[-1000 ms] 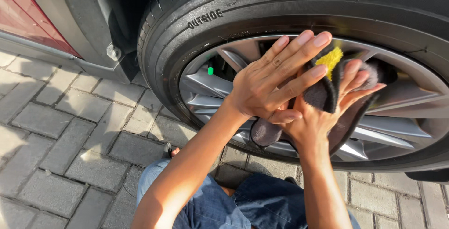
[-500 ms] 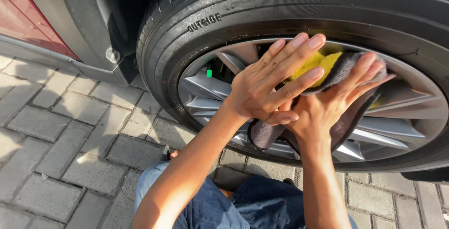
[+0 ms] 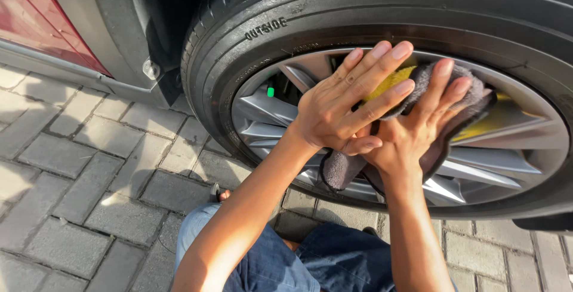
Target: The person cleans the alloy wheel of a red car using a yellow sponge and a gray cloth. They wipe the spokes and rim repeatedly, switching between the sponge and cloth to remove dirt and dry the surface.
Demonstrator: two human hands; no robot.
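Hands (image 3: 382, 119) shifted left; cloth (image 3: 430, 83) now flatter on rim (image 3: 507, 167).

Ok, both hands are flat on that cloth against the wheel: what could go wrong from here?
The left hand lies partly over the right hand, so the grey and yellow cloth could bunch or slide out from under them. Fingers pressing near the gaps between the alloy wheel's silver spokes might slip in and get scraped. The cloth's loose tail could drop onto the gritty paving.

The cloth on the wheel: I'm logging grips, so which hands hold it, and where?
Both hands press the grey-and-yellow cloth flat against the wheel: right hand over its middle, left hand on its left part. Neither pinches it.
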